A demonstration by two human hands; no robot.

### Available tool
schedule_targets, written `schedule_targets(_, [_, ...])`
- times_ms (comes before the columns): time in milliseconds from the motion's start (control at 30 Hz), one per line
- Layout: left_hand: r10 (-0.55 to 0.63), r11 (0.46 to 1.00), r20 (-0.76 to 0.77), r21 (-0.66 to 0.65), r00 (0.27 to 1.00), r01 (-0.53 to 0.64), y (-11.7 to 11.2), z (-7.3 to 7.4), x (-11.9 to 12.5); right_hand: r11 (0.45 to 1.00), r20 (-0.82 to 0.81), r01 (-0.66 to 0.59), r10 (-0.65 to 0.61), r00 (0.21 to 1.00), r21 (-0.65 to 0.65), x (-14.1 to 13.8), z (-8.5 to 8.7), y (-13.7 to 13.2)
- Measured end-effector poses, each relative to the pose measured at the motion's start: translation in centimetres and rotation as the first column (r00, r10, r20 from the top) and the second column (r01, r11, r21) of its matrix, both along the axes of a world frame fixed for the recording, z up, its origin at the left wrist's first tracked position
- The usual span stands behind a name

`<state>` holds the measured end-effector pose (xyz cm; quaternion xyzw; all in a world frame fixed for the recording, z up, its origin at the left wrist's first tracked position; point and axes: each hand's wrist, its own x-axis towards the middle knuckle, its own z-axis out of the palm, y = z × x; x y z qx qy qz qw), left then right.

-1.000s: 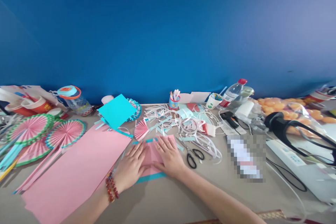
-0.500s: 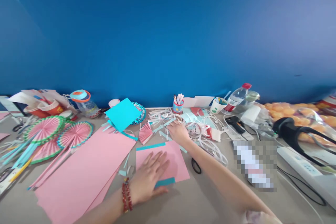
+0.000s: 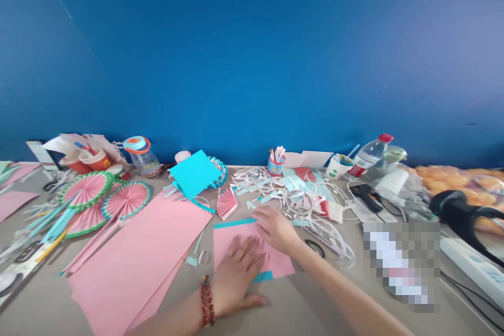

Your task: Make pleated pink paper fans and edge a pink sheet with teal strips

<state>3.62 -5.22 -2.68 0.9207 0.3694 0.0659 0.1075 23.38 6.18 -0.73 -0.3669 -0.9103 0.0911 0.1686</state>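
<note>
A sheet of pink paper [image 3: 227, 248] lies on the table with a blue strip [image 3: 235, 223] along its far edge. Part of another blue strip [image 3: 263, 276] shows at its near edge. My left hand [image 3: 241, 271], with a red beaded bracelet [image 3: 207, 301] at the wrist, rests flat on the sheet, fingers spread and thumb out to the side. Over the sheet's far right corner, my right hand [image 3: 277, 228] reaches with slightly bent, outstretched fingers, their tips near the end of the far strip. My right thumb is hidden, and nothing shows in that hand.
Larger pink sheets [image 3: 142, 252] and pleated paper rosettes [image 3: 128, 200] lie to the left. A folded pink fan [image 3: 227, 203], blue square paper [image 3: 196, 173] and a heap of paper scraps [image 3: 255, 181] sit beyond. To the right are a bottle [image 3: 368, 160] and a power strip [image 3: 474, 262].
My right hand has drawn back from the paper scraps to the far right corner of the pink sheet. The left hand stays flat on it. The whole view has shifted slightly.
</note>
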Motion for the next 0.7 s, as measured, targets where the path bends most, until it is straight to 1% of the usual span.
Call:
schedule_targets(67, [0.02, 1.0, 0.026, -0.005, 0.999, -0.02, -0.1, -0.1, 0.2, 0.999, -0.007, -0.045, 0.045, 0.999, -0.026, 0.5, -0.5, -1.5])
schedule_targets(100, [0.032, 0.999, 0.036, -0.006, 0.999, -0.032, -0.2, 0.0, 0.2, 0.998, -0.008, -0.059, 0.058, 0.998, -0.032, 0.8, -0.6, -1.7])
schedule_targets(167, [0.073, 0.997, 0.046, -0.01, 0.996, -0.072, -0.3, 0.3, 0.5, 0.998, 0.002, -0.048, 0.048, 0.999, -0.047, 0.7, -0.2, -1.1])
schedule_targets(233, [0.12, 0.993, 0.047, -0.018, 0.992, -0.12, -0.4, 0.9, 0.7, 0.998, 0.032, 0.003, -0.001, 0.999, -0.067, -0.1, 0.8, 1.0])
schedule_targets(300, [0.144, 0.99, 0.057, -0.016, 0.988, -0.143, -0.5, 1.4, 0.7, 0.998, 0.057, 0.023, -0.02, 0.998, -0.053, -2.0, 1.9, 3.9])
schedule_targets(400, [0.133, 0.991, 0.09, -0.013, 0.987, -0.132, -0.4, 1.8, 0.5, 0.999, 0.125, 0.006, 0.001, 0.992, -0.048, -5.7, 3.0, 8.4])
schedule_targets(467, [0.108, 0.994, 0.112, -0.012, 0.988, -0.107, -0.2, 1.7, 0.1, 0.998, 0.193, -0.016, 0.026, 0.981, -0.053, -8.0, 3.4, 10.7])
schedule_targets(567, [0.058, 0.998, 0.134, 0.007, 0.989, -0.06, 0.2, 1.3, -0.6, 0.997, 0.308, -0.042, 0.06, 0.949, -0.064, -10.4, 3.4, 12.8])
schedule_targets(700, [0.028, 0.999, 0.15, 0.015, 0.988, -0.031, 0.5, 1.0, -1.0, 0.998, 0.419, -0.005, 0.03, 0.908, -0.061, -11.2, 3.2, 13.9])
